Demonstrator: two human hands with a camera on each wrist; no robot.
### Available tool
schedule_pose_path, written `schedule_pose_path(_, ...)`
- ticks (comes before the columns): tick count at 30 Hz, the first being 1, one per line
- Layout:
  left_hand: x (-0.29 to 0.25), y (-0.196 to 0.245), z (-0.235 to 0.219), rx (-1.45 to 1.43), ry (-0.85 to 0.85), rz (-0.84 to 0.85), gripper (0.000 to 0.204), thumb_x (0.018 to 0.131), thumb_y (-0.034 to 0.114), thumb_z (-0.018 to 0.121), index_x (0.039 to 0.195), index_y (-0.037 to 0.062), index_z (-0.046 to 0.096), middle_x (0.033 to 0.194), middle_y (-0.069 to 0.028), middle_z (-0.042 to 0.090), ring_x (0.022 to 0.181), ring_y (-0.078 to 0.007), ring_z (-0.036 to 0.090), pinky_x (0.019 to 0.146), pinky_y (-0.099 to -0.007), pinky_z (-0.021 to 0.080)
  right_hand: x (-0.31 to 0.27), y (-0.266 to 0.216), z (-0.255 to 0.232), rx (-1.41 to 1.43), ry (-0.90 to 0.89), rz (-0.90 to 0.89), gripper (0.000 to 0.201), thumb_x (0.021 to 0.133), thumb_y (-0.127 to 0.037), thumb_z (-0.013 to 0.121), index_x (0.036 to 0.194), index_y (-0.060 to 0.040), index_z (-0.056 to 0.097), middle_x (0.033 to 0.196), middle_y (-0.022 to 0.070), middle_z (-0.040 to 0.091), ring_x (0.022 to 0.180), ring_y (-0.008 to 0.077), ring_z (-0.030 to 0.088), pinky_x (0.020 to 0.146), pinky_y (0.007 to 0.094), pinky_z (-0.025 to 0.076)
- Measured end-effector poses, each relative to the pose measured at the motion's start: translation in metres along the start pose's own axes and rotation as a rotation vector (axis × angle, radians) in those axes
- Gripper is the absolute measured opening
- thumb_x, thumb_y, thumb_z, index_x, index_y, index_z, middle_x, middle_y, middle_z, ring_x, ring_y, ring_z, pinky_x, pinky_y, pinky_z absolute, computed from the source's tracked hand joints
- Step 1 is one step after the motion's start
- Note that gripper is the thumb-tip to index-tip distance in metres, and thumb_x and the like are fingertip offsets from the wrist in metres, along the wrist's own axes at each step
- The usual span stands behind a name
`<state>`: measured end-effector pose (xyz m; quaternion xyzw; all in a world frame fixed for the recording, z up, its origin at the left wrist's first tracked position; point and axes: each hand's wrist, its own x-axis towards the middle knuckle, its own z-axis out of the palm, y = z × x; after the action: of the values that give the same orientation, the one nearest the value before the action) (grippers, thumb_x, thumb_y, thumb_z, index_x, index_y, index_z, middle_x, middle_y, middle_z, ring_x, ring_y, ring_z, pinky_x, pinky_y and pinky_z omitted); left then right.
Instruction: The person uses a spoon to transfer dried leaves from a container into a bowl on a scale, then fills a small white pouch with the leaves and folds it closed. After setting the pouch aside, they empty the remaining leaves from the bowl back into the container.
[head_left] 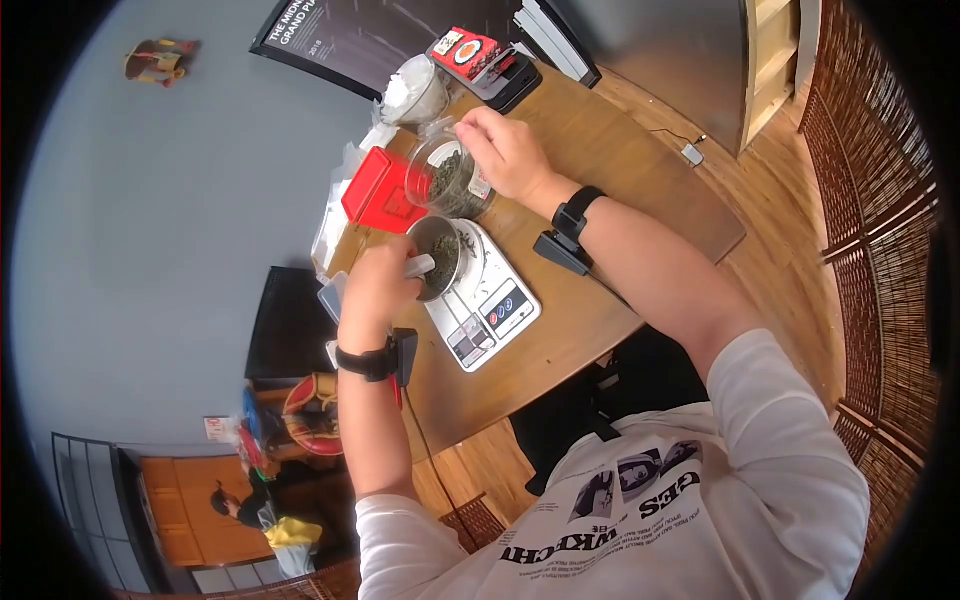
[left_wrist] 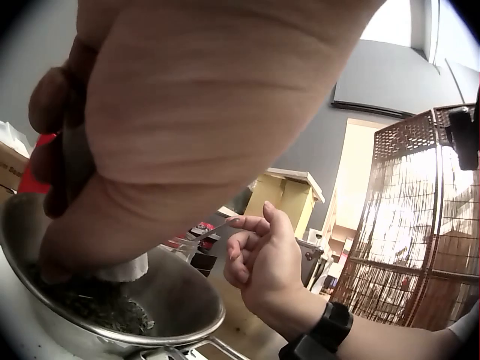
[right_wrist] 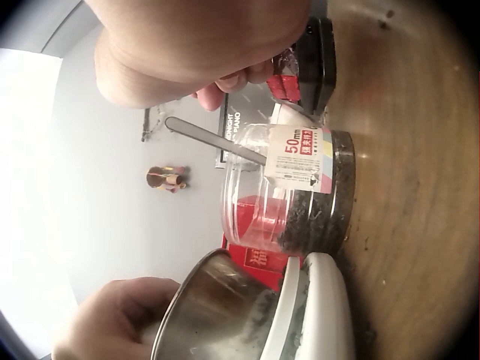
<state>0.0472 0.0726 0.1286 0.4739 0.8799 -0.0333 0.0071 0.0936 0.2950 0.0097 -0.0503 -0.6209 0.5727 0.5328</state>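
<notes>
My left hand grips a white piece with a rounded end, which reaches into a metal bowl holding dark green dried leaves. The bowl stands on a white digital scale, with loose leaves scattered beside it. My right hand hovers over a clear jar of similar leaves, thumb raised off the index finger in the left wrist view. Out of the jar leans a slim spoon-like handle, its free end apart from the right fingers in the right wrist view. The jar carries a printed label.
A red box stands behind the bowl and jar. Farther back on the wooden table are a plastic-wrapped white bundle and a red package on a black object. A person is in the background at lower left.
</notes>
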Motion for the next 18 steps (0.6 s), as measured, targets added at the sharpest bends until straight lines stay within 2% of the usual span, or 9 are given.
schedule_pose_path(1, 0.0007, 0.0029, -0.0009, 0.055, -0.026, -0.006, 0.03, 0.068, 0.002, 0.07, 0.097, 0.0002, 0.065, 0.089, -0.0229, 0.069, 0.088, -0.0415, 0.066, 0.077, -0.0435, 0.053, 0.0001, -0.0002, 0.0001, -0.001, 0.0, 0.001, 0.025, 0.1, -0.025, 0.057, 0.1, -0.0009, 0.062, 0.064, 0.0074, 0.062, 0.05, 0.0136, 0.06, 0.05, 0.0302, 0.047)
schedule_pose_path(5, 0.0015, 0.0068, -0.0014, 0.119, -0.018, 0.011, 0.03, 0.068, 0.002, 0.071, 0.098, 0.0013, 0.066, 0.09, -0.0225, 0.069, 0.089, -0.0419, 0.066, 0.078, -0.0468, 0.053, 0.0003, -0.0008, 0.001, -0.004, 0.025, -0.04, 0.024, 0.1, -0.024, 0.057, 0.098, -0.0009, 0.063, 0.065, 0.0087, 0.062, 0.051, 0.0155, 0.061, 0.051, 0.0315, 0.048)
schedule_pose_path(7, 0.0011, 0.0059, -0.0014, 0.213, 0.019, 0.033, 0.023, 0.072, 0.003, 0.069, 0.094, 0.0038, 0.065, 0.087, -0.02, 0.069, 0.088, -0.0398, 0.067, 0.076, -0.0488, 0.053, 0.0006, -0.0018, 0.0003, -0.012, 0.028, -0.052, 0.024, 0.1, -0.024, 0.057, 0.097, -0.0008, 0.063, 0.066, 0.0102, 0.062, 0.054, 0.0186, 0.062, 0.054, 0.0333, 0.048)
schedule_pose_path(11, 0.0017, 0.0089, -0.0054, 0.32, 0.031, 0.016, 0.02, 0.074, 0.002, 0.067, 0.094, 0.0048, 0.065, 0.086, -0.018, 0.07, 0.087, -0.0385, 0.068, 0.075, -0.0487, 0.054, 0.0012, -0.003, -0.0002, -0.029, 0.032, -0.049, 0.024, 0.099, -0.024, 0.058, 0.096, -0.0007, 0.064, 0.068, 0.0124, 0.064, 0.059, 0.0223, 0.064, 0.058, 0.0348, 0.049)
schedule_pose_path(13, 0.003, 0.0105, -0.0077, 0.344, 0.045, -0.018, 0.026, 0.071, 0.0, 0.068, 0.096, 0.0063, 0.068, 0.088, -0.0182, 0.07, 0.088, -0.0395, 0.067, 0.076, -0.0492, 0.054, 0.0008, -0.0023, 0.0001, -0.038, 0.043, -0.069, 0.024, 0.099, -0.024, 0.058, 0.095, -0.0005, 0.064, 0.071, 0.0143, 0.065, 0.064, 0.0251, 0.066, 0.061, 0.0358, 0.05)
schedule_pose_path(18, 0.0052, 0.0089, -0.0097, 0.414, 0.069, 0.026, 0.022, 0.071, 0.002, 0.069, 0.092, 0.007, 0.068, 0.085, -0.0174, 0.069, 0.086, -0.0394, 0.067, 0.074, -0.0489, 0.054, 0.0008, -0.0026, -0.0001, -0.032, 0.041, -0.069, 0.023, 0.099, -0.023, 0.059, 0.095, -0.0006, 0.064, 0.072, 0.0147, 0.066, 0.065, 0.0255, 0.066, 0.061, 0.0358, 0.05)
